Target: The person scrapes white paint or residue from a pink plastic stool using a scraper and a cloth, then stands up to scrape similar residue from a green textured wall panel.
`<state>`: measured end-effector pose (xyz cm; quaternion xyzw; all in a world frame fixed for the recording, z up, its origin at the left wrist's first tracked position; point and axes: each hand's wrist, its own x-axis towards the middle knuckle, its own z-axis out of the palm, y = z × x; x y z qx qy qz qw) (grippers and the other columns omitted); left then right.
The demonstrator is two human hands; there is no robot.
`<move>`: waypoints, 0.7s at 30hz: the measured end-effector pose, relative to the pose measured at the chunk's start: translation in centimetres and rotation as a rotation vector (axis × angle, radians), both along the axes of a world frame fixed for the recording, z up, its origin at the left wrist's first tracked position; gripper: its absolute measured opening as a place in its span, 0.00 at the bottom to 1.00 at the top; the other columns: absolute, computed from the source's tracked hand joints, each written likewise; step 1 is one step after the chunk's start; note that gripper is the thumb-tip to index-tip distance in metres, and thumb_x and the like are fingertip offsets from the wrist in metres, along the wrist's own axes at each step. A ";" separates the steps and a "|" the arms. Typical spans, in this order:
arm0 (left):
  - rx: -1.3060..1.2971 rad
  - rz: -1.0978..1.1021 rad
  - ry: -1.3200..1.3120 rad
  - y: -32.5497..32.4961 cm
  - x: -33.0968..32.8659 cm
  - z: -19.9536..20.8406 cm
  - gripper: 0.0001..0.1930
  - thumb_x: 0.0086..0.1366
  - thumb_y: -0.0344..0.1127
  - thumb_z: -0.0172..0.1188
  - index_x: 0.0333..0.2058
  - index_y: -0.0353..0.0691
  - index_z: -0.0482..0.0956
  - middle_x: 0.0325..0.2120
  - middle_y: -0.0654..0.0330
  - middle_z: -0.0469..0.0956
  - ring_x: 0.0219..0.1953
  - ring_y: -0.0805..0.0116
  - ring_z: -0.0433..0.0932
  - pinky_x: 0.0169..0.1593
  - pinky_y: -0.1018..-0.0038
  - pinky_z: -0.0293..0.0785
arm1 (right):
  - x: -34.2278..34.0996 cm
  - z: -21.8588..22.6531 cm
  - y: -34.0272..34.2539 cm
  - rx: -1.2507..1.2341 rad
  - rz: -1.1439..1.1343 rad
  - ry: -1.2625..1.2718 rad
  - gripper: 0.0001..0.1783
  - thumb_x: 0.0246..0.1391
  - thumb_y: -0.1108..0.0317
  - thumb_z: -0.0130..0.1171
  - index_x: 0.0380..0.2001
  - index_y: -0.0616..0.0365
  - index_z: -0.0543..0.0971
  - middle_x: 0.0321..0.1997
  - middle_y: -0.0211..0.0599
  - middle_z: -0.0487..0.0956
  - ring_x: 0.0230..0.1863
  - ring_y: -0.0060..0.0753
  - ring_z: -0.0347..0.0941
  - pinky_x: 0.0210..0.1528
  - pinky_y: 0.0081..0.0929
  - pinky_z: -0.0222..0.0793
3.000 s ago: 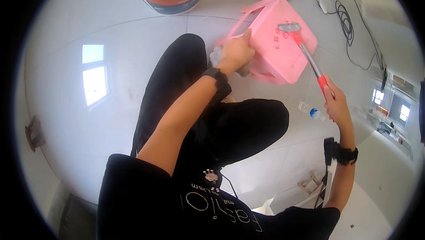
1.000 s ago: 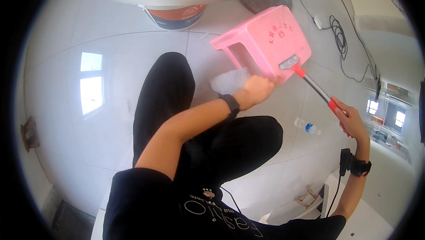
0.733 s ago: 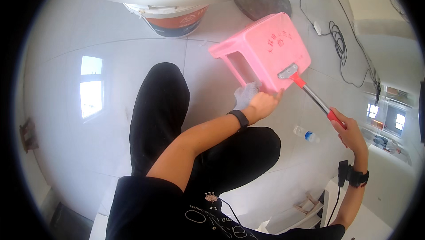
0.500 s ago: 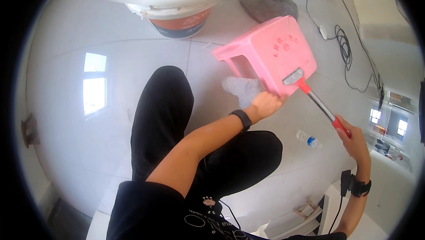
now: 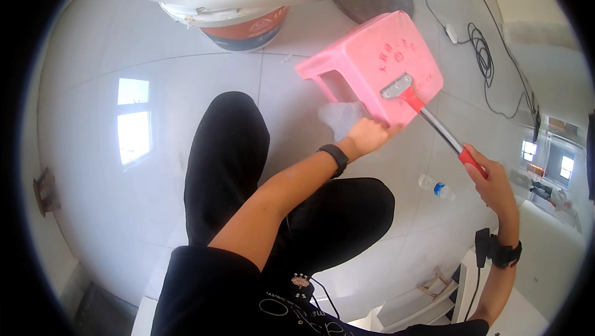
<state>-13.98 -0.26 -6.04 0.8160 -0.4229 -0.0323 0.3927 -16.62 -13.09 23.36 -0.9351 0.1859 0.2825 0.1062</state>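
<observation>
A pink plastic stool with red markings on its seat stands tilted in front of me. My left hand is closed on the stool's near edge, its fingertips partly hidden. Beside that hand, next to the stool's legs, is a light grey cloth-like thing; whether the hand touches it I cannot tell. My right hand is wrapped round the red grip of a scraper with a metal shaft. The scraper's wide metal head lies against the stool's seat.
A clear plastic bottle with a blue label lies on the tiled floor. Behind the stool are a paint bucket and a round dark base with a pole. Coiled black cable and a white plug lie at the right.
The scraper's head has slid up and leftward across the seat, the right hand moving with it. My left hand keeps its hold on the edge. The view has shifted slightly.
</observation>
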 end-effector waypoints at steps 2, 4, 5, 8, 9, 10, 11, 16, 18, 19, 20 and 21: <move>-0.001 -0.019 0.014 0.1 0.2 -0.2 0.20 0.57 0.34 0.46 0.50 0.47 0.68 0.21 0.58 0.77 0.22 0.61 0.78 0.23 0.67 0.73 | 0.5 -1.1 0.2 0.074 0.076 -0.098 0.21 0.54 0.66 0.52 0.51 0.59 0.70 0.29 0.51 0.73 0.26 0.35 0.67 0.36 0.24 0.65; 0.012 -0.045 -0.009 0.3 0.3 -0.4 0.28 0.55 0.28 0.46 0.57 0.56 0.61 0.22 0.60 0.75 0.19 0.61 0.76 0.19 0.69 0.70 | 0.7 -1.4 0.2 0.089 0.114 -0.153 0.21 0.54 0.66 0.52 0.51 0.59 0.70 0.31 0.51 0.75 0.28 0.37 0.69 0.37 0.23 0.65; 0.047 -0.038 -0.002 0.4 0.4 -0.4 0.28 0.55 0.28 0.46 0.57 0.56 0.61 0.22 0.60 0.75 0.19 0.61 0.76 0.19 0.69 0.70 | 0.8 -1.5 0.2 0.038 0.054 -0.083 0.21 0.54 0.66 0.52 0.51 0.58 0.70 0.32 0.51 0.75 0.29 0.38 0.70 0.38 0.24 0.65; -0.063 0.016 -0.074 0.5 0.5 -0.4 0.28 0.55 0.29 0.46 0.57 0.57 0.61 0.19 0.62 0.74 0.19 0.62 0.75 0.19 0.69 0.69 | 0.7 -0.9 0.3 0.038 0.068 -0.064 0.20 0.54 0.66 0.51 0.51 0.58 0.70 0.31 0.53 0.74 0.28 0.39 0.69 0.37 0.25 0.65; -0.043 0.008 -0.063 0.5 0.5 -0.4 0.28 0.55 0.29 0.47 0.56 0.58 0.62 0.19 0.62 0.74 0.19 0.62 0.75 0.19 0.69 0.69 | 0.7 -0.8 0.4 -0.017 0.067 -0.057 0.20 0.55 0.66 0.51 0.51 0.59 0.70 0.29 0.53 0.73 0.27 0.39 0.68 0.36 0.25 0.65; -0.024 -0.002 -0.052 0.5 0.4 -0.5 0.28 0.55 0.29 0.47 0.56 0.58 0.63 0.19 0.61 0.74 0.19 0.62 0.75 0.18 0.68 0.69 | 1.0 -0.8 0.6 0.073 0.145 -0.104 0.20 0.55 0.66 0.51 0.51 0.59 0.70 0.28 0.53 0.72 0.25 0.38 0.67 0.35 0.26 0.65; -0.025 -0.001 -0.049 0.4 0.4 -0.5 0.28 0.55 0.29 0.47 0.56 0.58 0.63 0.19 0.61 0.74 0.19 0.62 0.75 0.18 0.68 0.69 | 1.1 -0.9 0.8 0.096 0.224 -0.179 0.20 0.55 0.66 0.51 0.51 0.59 0.70 0.28 0.54 0.71 0.25 0.39 0.67 0.35 0.26 0.65; 0.010 -0.020 -0.021 0.8 0.7 0.0 0.23 0.55 0.31 0.47 0.52 0.53 0.66 0.19 0.62 0.76 0.20 0.62 0.77 0.21 0.67 0.71 | 4.1 -2.2 1.9 0.060 0.030 -0.133 0.20 0.54 0.66 0.52 0.51 0.58 0.70 0.34 0.54 0.76 0.32 0.41 0.73 0.40 0.24 0.66; -0.019 0.000 -0.066 1.1 1.1 0.2 0.22 0.56 0.32 0.46 0.52 0.53 0.67 0.19 0.62 0.76 0.20 0.62 0.77 0.21 0.67 0.71 | 4.3 -1.7 1.8 0.033 0.116 -0.131 0.21 0.54 0.65 0.52 0.51 0.58 0.71 0.34 0.53 0.76 0.33 0.41 0.74 0.40 0.24 0.66; -0.028 0.011 -0.095 1.2 1.4 0.3 0.21 0.56 0.33 0.46 0.51 0.53 0.67 0.19 0.61 0.76 0.20 0.62 0.77 0.21 0.67 0.71 | 4.0 -1.1 1.6 0.040 0.148 -0.114 0.21 0.54 0.65 0.52 0.51 0.58 0.71 0.34 0.53 0.76 0.33 0.41 0.74 0.40 0.24 0.66; -0.106 0.062 -0.160 1.2 1.5 0.5 0.21 0.56 0.33 0.46 0.51 0.53 0.67 0.19 0.61 0.76 0.20 0.62 0.77 0.21 0.67 0.71 | 3.2 -0.4 1.7 0.032 0.220 -0.145 0.21 0.54 0.64 0.52 0.51 0.59 0.70 0.33 0.54 0.75 0.32 0.40 0.74 0.39 0.25 0.66; -0.172 0.067 -0.186 1.3 1.6 0.6 0.21 0.56 0.33 0.46 0.51 0.53 0.68 0.18 0.61 0.76 0.20 0.62 0.77 0.20 0.67 0.71 | 3.0 0.0 1.7 0.004 0.263 -0.134 0.21 0.54 0.64 0.52 0.50 0.60 0.70 0.33 0.54 0.75 0.31 0.39 0.74 0.39 0.25 0.66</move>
